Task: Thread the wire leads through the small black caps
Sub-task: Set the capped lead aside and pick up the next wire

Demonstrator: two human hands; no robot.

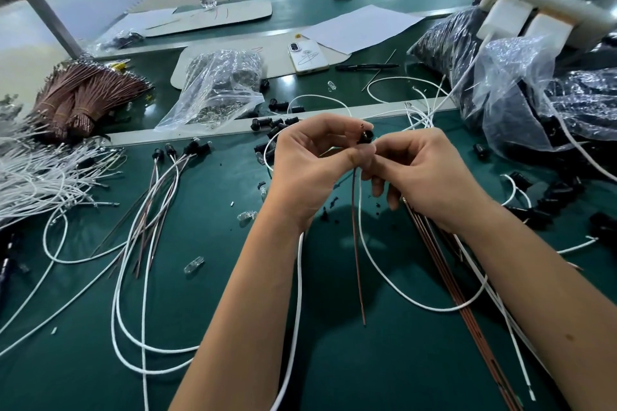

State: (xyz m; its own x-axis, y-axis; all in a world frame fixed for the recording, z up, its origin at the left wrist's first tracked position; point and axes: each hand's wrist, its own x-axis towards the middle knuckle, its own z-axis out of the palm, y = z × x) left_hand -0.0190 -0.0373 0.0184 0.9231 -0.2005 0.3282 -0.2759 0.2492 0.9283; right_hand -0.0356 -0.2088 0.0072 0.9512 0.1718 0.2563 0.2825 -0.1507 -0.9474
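Both hands meet above the middle of the green table. A small black cap (366,136) sits between the fingertips, and my left hand (309,163) pinches it from the left. My right hand (422,173) pinches below the cap, where a brown wire lead (358,253) and a white wire lead (384,280) hang down toward me. A short wire tip pokes out above the cap. Several brown leads (447,260) run under my right wrist. Finished leads with black caps (182,150) lie to the left.
Loose black caps (273,125) scatter behind the hands. Bundles of brown leads (83,97) and white leads (36,173) lie at the left. A clear bag (220,87) stands behind, black bags (534,103) at the right, with a phone (307,57) and a pen (367,67) farther back.
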